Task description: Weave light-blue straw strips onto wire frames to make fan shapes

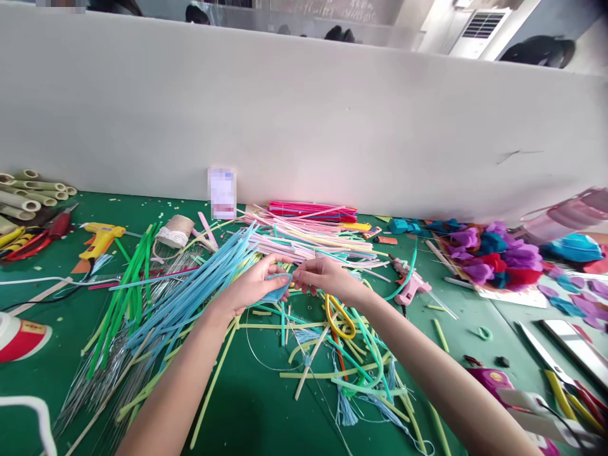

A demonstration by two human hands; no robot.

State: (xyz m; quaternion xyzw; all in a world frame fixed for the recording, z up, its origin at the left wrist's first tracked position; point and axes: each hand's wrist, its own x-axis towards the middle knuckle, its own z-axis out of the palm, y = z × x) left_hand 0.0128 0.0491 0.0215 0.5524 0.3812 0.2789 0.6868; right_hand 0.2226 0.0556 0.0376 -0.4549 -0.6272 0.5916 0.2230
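Note:
My left hand is closed around a small, flat light-blue piece that looks like soft fabric or felt. Close beside it, the fingertips of my right hand are pinched together near the piece's edge; what they hold, if anything, is too small to make out. A thin wire or thread curves below the left hand. Left of my hands lies a thick bundle of light-blue pipe cleaners. Yellow-handled scissors lie just under my right wrist among loose green and yellow strips and blue tassels.
A yellow glue gun and twine spool lie left. Pink pipe cleaners lie behind my hands. To the right are a pink glue gun, purple and red felt flowers and large scissors. A white partition closes the back.

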